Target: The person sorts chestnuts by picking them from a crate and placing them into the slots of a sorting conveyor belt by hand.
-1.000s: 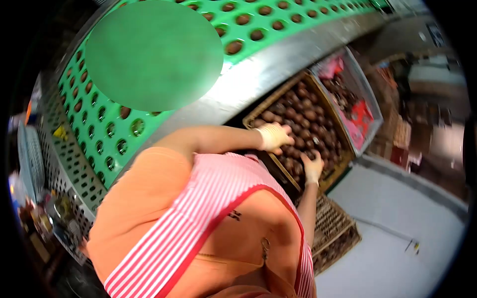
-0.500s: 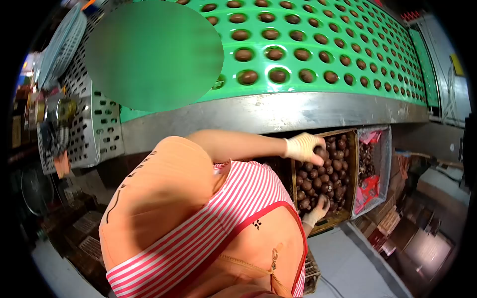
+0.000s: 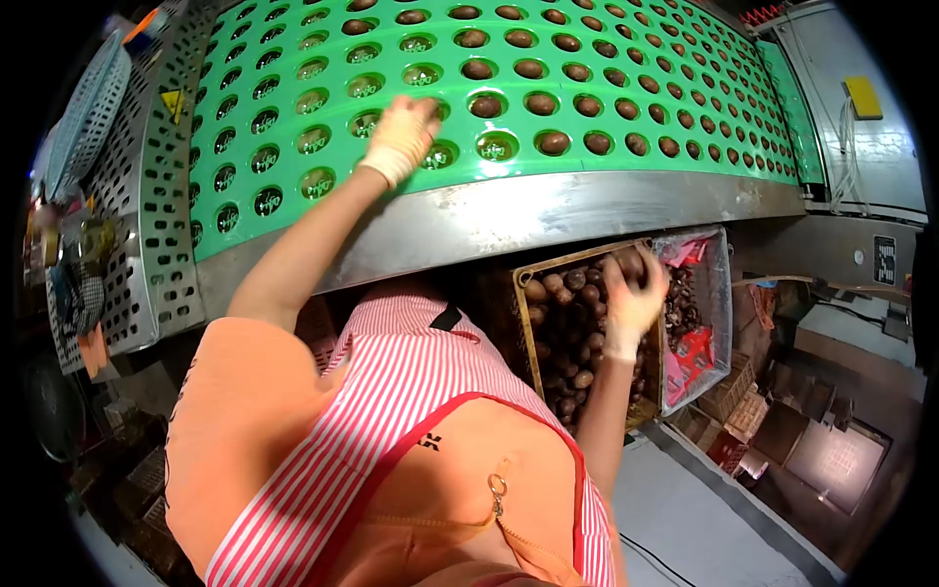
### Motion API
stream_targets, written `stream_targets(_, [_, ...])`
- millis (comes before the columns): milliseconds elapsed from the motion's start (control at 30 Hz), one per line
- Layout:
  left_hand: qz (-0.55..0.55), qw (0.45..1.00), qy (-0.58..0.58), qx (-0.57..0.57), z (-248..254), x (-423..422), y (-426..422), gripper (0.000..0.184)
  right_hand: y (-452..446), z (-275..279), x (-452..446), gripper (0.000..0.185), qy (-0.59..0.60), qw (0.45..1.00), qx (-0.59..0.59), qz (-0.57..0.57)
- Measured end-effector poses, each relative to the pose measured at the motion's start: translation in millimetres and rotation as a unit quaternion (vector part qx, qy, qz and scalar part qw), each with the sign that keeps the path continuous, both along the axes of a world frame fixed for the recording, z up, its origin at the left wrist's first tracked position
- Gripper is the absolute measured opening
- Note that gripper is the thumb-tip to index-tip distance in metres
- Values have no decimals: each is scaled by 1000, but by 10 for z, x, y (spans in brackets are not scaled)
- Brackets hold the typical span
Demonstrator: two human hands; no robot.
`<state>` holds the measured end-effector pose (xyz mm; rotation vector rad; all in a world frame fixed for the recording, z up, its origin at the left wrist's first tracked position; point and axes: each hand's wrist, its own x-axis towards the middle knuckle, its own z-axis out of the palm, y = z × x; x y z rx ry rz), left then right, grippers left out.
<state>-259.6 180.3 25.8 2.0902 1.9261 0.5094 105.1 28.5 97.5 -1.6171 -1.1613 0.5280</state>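
Green moulded tray rows [image 3: 460,147] curve across the top, with dark brown, egg-sized round fruit in many cups and bare cups at the left. My left hand [image 3: 403,137], in a pale glove with the fingertips showing, reaches over the tray. Its fingers are closed at one cup, around a brown fruit that is mostly hidden. My right hand [image 3: 634,303], gloved likewise, is raised over the yellow-brown crate [image 3: 528,342] with its fingers curled around a dark fruit [image 3: 626,262]. Loose dark fruit [image 3: 587,338] fill the crate below.
A metal rim [image 3: 469,230] runs along the tray's front edge. Right of the crate stands a grey bin [image 3: 721,323] with pink plastic and small dark pieces. A perforated metal panel [image 3: 166,225] stands at the left, and a white cabinet [image 3: 861,88] at the far right.
My left hand has moved from the crate up and left onto the tray. My right hand has risen from the crate's near side to its far side. The view has shifted slightly.
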Motion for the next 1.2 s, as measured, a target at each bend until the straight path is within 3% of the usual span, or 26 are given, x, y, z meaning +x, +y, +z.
stream_targets(33, [-89,993,49,54,-223,171,-3,39,297,-66,-21,43,-27,997,-14,68])
stream_targets(67, [-98,985,112,-85,186,475,-183,48,537,178,-320,44,-178,981,28,68])
stream_targets(100, [-138,973,125,-135,162,629,-179,57,825,180,-440,44,-301,950,33,78])
stream_targets(200, [-142,988,47,-37,23,1009,-140,63,1585,-73,-700,48,-356,918,-33,174])
stream_targets(267, [-145,989,25,-7,129,1104,-192,64,1975,-285,-723,46,-408,856,-239,209])
stream_targets(333, [-143,987,-70,-23,276,976,-268,64,2281,-440,-498,46,-434,828,-277,225])
stream_targets(367, [-141,983,-120,-15,243,859,-309,63,2414,-368,-427,43,-439,825,-279,219])
stream_targets(400, [-139,976,-170,-11,191,754,-349,62,2484,-169,-464,39,-386,861,-267,196])
stream_targets(467, [-125,971,-204,-17,203,589,-376,60,2852,-218,-602,38,-364,890,-130,243])
stream_targets(500, [-120,969,-217,-23,244,558,-379,59,2987,-199,-723,39,-293,902,-98,302])
stream_targets(633, [-116,961,-249,-16,216,226,-333,56,3581,-612,-1033,53,-300,816,-267,416])
stream_targets(733, [-84,969,-234,-15,102,-150,-353,55,3817,-477,-1188,58,-238,878,-241,339])
stream_targets(800, [-77,965,-250,-35,72,-308,-329,53,3956,-409,-1460,47,-278,896,-131,320])
stream_targets(867, [-88,956,-278,-41,63,-370,-271,52,4203,-928,-1496,42,-340,844,-88,406])
stream_targets(900, [-96,952,-287,-42,74,-359,-217,52,4196,-955,-1517,43,-441,797,-69,406])
stream_targets(1000, [-92,953,-287,-36,101,-441,-158,51,3925,-918,-1509,45,-524,808,-20,268])
stream_targets(1133, [-101,949,-297,-3,-95,-359,-238,47,2863,-615,-1771,43,-313,933,96,148])
stream_targets(1167, [-113,952,-284,16,-64,-276,-256,42,2425,-398,-1917,38,-309,935,-12,172])
stream_targets(1200, [-123,953,-273,35,-4,-200,-263,37,2089,-474,-2005,30,-224,945,170,168])
